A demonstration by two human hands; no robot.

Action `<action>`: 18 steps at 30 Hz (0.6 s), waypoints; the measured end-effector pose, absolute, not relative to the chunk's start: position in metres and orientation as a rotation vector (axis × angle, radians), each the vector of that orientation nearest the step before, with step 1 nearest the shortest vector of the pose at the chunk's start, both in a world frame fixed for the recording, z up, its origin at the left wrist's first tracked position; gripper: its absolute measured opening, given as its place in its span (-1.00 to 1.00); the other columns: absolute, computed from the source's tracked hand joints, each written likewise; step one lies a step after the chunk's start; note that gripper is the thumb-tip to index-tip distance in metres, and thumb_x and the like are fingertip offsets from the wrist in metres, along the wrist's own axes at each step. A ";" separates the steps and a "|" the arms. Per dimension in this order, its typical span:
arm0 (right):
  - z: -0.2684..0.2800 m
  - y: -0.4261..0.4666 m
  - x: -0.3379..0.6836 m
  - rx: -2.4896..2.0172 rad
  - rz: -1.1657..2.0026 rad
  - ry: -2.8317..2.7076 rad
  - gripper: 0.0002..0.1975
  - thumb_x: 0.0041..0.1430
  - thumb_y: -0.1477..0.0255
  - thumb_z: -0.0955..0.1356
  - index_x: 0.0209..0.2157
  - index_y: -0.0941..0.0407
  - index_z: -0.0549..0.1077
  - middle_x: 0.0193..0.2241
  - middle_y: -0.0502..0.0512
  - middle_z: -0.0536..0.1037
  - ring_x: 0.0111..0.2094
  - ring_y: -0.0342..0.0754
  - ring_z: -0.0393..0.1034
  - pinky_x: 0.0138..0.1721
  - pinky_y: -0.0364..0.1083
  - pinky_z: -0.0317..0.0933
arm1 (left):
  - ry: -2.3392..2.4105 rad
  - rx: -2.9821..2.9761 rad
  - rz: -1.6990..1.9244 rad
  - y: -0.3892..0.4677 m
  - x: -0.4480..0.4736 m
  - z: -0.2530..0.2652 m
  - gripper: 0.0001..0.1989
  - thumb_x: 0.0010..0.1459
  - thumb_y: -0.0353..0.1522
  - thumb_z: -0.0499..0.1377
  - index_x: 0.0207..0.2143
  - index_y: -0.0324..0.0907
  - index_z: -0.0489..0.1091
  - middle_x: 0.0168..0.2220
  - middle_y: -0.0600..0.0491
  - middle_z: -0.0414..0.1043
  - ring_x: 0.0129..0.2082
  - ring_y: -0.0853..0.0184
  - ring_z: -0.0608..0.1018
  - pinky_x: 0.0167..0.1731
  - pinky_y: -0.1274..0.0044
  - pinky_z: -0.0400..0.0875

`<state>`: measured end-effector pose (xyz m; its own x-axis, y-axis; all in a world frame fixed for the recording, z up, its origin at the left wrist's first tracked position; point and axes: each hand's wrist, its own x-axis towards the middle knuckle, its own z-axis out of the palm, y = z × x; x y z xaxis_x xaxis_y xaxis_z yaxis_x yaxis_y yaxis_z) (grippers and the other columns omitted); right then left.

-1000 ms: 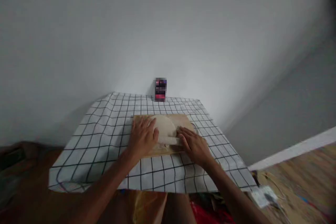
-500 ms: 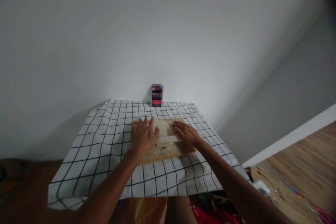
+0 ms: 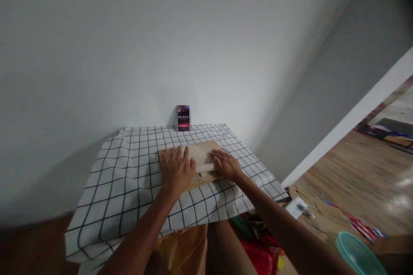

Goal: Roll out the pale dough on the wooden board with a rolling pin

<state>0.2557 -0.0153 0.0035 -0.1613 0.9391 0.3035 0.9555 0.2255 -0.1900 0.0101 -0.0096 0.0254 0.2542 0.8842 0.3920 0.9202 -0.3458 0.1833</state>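
Hands [image 3: 228, 166] on rolling pin [image 3: 205, 167], dough [image 3: 195, 153] on board [image 3: 211, 146], teal basin [image 3: 357, 253] below

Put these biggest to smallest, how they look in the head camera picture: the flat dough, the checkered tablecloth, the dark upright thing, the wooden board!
1. checkered tablecloth
2. wooden board
3. flat dough, partly covered
4. dark upright thing, farther back

Swings right in the head view, newly taking in a turquoise basin [image 3: 358, 254] at lower right and dark clutter [image 3: 385, 133] on a wider stretch of wood floor [image 3: 350, 169]; pushes a pixelated upright object [image 3: 183, 118] further left in frame and slants the wooden board [image 3: 206, 178] more steeply than a second ago.
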 end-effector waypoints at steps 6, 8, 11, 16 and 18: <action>0.010 -0.037 0.241 -1.843 -0.095 -2.092 -0.47 0.66 0.31 0.11 0.31 0.07 0.59 0.37 0.17 0.55 0.44 0.04 0.38 0.46 0.08 0.27 | -1.736 -2.438 -0.638 -0.023 0.006 0.021 -0.37 0.54 -0.16 -0.05 0.52 -0.17 0.30 0.54 -0.24 0.27 0.55 -0.20 0.25 0.50 -0.17 0.01; 0.009 -0.043 0.240 -1.850 -0.094 -2.087 -0.46 0.67 0.30 0.09 0.32 0.05 0.58 0.38 0.14 0.54 0.46 0.03 0.35 0.47 0.08 0.27 | -1.729 -2.438 -0.645 -0.027 0.004 0.019 -0.37 0.54 -0.16 -0.04 0.53 -0.17 0.30 0.54 -0.24 0.27 0.55 -0.21 0.24 0.50 -0.17 0.01; 0.006 -0.045 0.241 -1.848 -0.082 -2.082 -0.46 0.67 0.29 0.09 0.32 0.05 0.58 0.38 0.14 0.55 0.46 0.06 0.36 0.45 0.10 0.29 | -1.733 -2.434 -0.623 -0.031 0.003 0.017 -0.37 0.54 -0.15 -0.04 0.53 -0.18 0.30 0.54 -0.26 0.26 0.55 -0.20 0.26 0.51 -0.15 0.01; 0.013 -0.018 0.246 -1.753 -0.055 -2.184 -0.52 0.65 0.31 0.14 0.28 0.06 0.58 0.34 0.22 0.58 0.39 0.09 0.43 0.41 0.13 0.33 | -1.818 -2.409 -0.600 -0.018 0.004 0.017 -0.40 0.55 -0.15 -0.02 0.49 -0.18 0.35 0.51 -0.24 0.32 0.52 -0.21 0.31 0.48 -0.13 0.09; 0.023 -0.001 0.245 -1.760 -0.005 -2.234 -0.53 0.65 0.30 0.14 0.26 0.06 0.59 0.31 0.22 0.60 0.34 0.09 0.49 0.36 0.11 0.38 | -1.873 -2.390 -0.611 -0.006 0.005 0.020 -0.43 0.54 -0.17 0.00 0.46 -0.14 0.38 0.48 -0.23 0.37 0.49 -0.19 0.35 0.45 -0.12 0.15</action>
